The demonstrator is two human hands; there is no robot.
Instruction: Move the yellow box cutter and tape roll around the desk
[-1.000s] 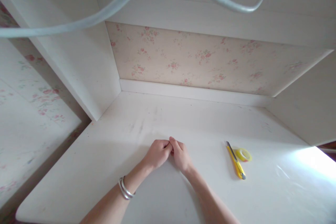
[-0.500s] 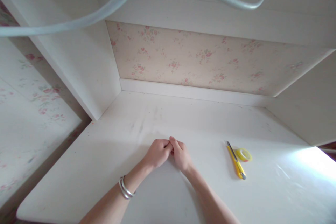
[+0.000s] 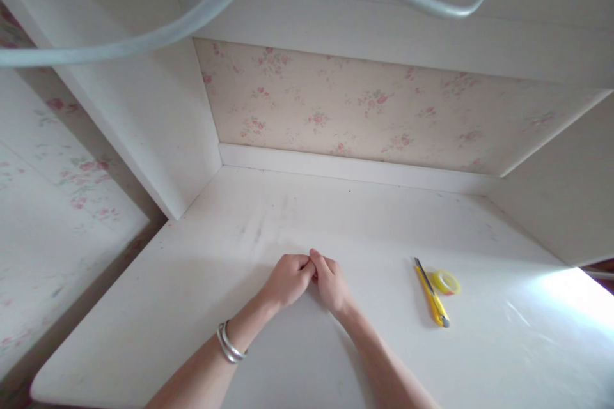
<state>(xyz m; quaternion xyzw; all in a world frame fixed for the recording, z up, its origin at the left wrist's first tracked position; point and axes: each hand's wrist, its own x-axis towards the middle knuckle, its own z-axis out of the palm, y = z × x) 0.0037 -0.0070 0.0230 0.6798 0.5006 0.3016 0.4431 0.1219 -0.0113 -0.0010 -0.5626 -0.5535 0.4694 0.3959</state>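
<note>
My left hand [image 3: 290, 280] and my right hand [image 3: 330, 282] rest together on the white desk, touching at the fingers and thumbs. Both are closed with the fingers curled in, and no object shows in either one. The undersides of the fingers are hidden. To the right of my right hand, apart from it, lies a yellow utility knife [image 3: 433, 297] with some dark blade out at its far end. Against the knife's right side is a roll of yellow tape [image 3: 447, 282], lying flat.
The white desktop [image 3: 192, 307] has grey smudges and a rounded front left corner. White panels [image 3: 158, 134] stand at left and right, with a low ledge [image 3: 355, 169] along the back. A pale cable or tube [image 3: 201, 16] crosses the top of the view.
</note>
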